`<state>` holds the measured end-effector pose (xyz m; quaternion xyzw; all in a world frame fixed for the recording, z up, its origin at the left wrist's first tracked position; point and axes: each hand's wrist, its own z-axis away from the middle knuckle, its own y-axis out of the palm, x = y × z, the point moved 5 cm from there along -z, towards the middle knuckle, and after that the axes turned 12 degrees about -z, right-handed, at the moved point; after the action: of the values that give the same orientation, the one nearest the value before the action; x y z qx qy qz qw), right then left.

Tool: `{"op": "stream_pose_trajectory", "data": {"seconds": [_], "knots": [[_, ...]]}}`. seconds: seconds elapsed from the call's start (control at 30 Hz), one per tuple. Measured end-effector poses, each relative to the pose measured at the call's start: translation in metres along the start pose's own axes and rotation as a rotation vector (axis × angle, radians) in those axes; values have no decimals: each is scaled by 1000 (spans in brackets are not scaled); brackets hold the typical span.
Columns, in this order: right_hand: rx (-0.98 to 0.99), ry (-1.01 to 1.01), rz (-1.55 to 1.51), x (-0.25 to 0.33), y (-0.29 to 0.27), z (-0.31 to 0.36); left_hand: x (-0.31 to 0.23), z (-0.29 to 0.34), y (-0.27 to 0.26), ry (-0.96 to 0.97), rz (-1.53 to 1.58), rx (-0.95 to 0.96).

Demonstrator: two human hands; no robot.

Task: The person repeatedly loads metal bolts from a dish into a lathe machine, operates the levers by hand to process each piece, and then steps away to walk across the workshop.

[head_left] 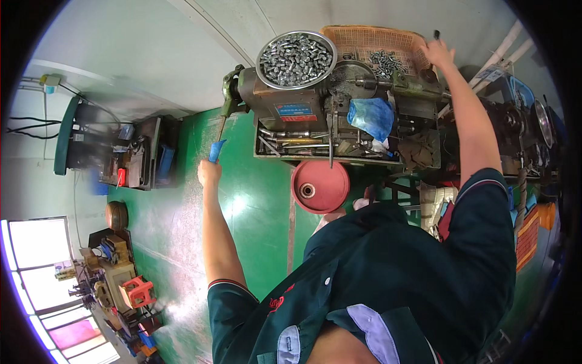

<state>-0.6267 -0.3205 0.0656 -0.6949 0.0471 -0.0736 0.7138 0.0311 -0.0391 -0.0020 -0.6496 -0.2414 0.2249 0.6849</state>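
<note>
1. Evidently lever work: left hand point(210, 173) closed round the blue-wrapped handle point(216, 150), left of the machine point(260, 97).
2. Right hand point(441, 56) by the black knob point(436, 34), at the crate's point(348, 37) right end; grip can't be told.
3. Judgement: smooth, even left-hand pressure avoids jolting the heaped bowl point(296, 87).

Hands: two, namely one left hand point(210, 172) and one right hand point(441, 56). Blue-gripped lever point(216, 150): one. Black knob point(436, 34): one. Metal bowl point(296, 87): one. Plastic basket point(351, 37): one. Small metal parts: a heap point(296, 59) in the bowl and a smaller pile point(387, 63) in the basket (both overlap too heavily for a count). Blue cloth point(371, 119) on the near machine point(257, 100): one. Red drum point(332, 182): one, bearing one round fitting point(308, 190). Red stool point(139, 292): one.
</note>
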Motion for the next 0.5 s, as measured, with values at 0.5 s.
{"op": "stream_pose_trajectory", "data": {"seconds": [0.5], "knots": [[-357, 20, -77, -90, -21, 150, 0, 0, 2, 37, 27, -46]]}}
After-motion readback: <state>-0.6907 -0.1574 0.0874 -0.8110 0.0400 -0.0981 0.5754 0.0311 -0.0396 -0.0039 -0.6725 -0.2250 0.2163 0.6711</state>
